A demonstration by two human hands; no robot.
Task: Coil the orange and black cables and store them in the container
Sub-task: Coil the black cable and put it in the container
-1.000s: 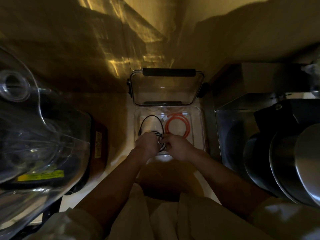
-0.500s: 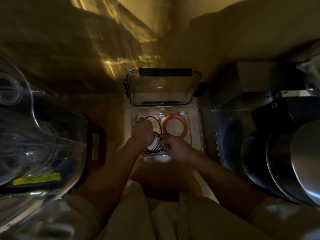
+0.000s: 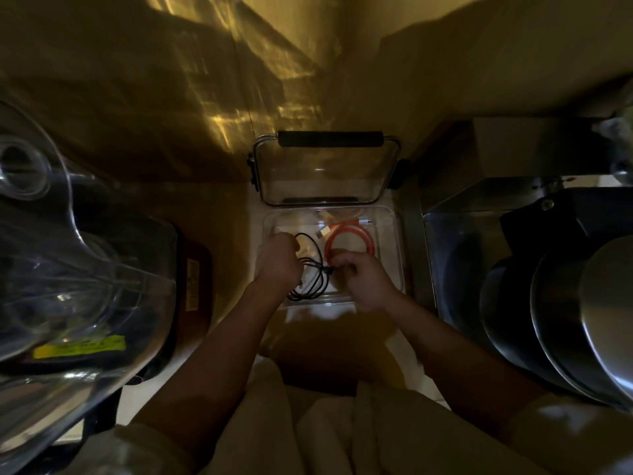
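Note:
A clear plastic container (image 3: 394, 234) sits open on the counter in front of me, its lid (image 3: 325, 173) tipped up behind it with a black handle on top. The orange cable (image 3: 368, 238) lies coiled in the container's right half. The black cable (image 3: 317, 269) is looped loosely over the left half. My left hand (image 3: 277, 258) is closed on the black cable's far loop. My right hand (image 3: 363, 279) pinches the black cable near its middle, just in front of the orange coil.
A large clear mixer bowl (image 3: 61, 269) on a dark appliance fills the left side. Stacked metal pots and pans (image 3: 565, 303) and a steel rack stand close on the right. A wall rises behind the container. Lighting is dim.
My left hand has moved from the near edge up to the container's far left, drawing the black cable into wider loops. My right hand stays close to the orange coil.

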